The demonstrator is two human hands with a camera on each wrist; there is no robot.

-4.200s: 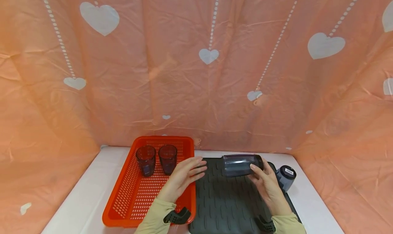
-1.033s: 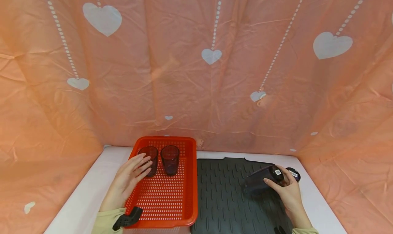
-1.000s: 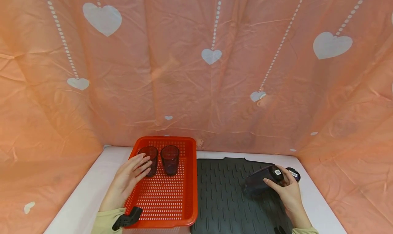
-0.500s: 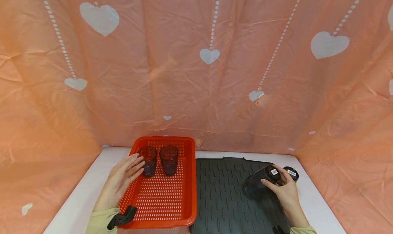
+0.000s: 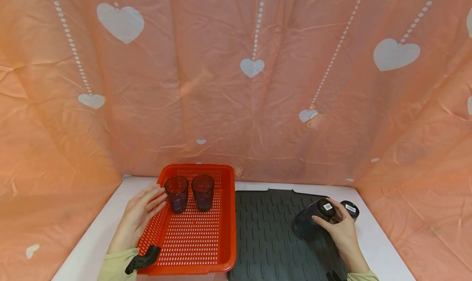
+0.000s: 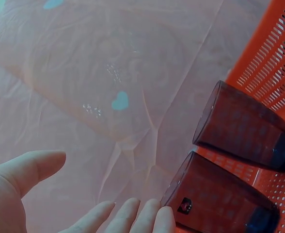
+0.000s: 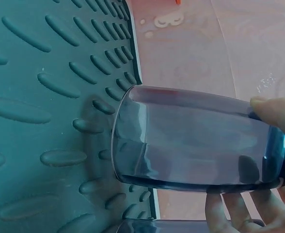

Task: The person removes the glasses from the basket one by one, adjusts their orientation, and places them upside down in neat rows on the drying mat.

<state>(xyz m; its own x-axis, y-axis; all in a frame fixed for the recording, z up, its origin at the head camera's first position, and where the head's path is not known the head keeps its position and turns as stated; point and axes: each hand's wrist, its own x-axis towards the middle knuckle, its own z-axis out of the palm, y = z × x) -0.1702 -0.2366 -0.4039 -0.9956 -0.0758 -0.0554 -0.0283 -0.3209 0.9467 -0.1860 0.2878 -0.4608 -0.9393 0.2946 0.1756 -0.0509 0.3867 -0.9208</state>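
My right hand [image 5: 343,232] grips a dark tinted drinking glass [image 5: 309,219] near its base, thumb on one side and fingers on the other. The glass is tilted, its labelled base up and its mouth down close over the black ribbed mat [image 5: 269,236]. Beside it, partly hidden by the hand, stands a second glass [image 5: 350,208], upside down. My left hand [image 5: 136,217] hangs empty with extended fingers at the left rim of the red basket [image 5: 233,240]. Two more tinted glasses [image 6: 225,194] stand upright in that basket; in the left wrist view my fingertips overlap the nearer one's rim.
The perforated basket and the mat lie side by side on a white table [image 5: 92,236]. A pink-orange sheet with white hearts [image 5: 250,121] hangs behind and at both sides.
The gripped glass has gone from lying sideways in the air to mouth-down over the mat, more upright lately. My left hand has moved left, away from the glasses in the basket.
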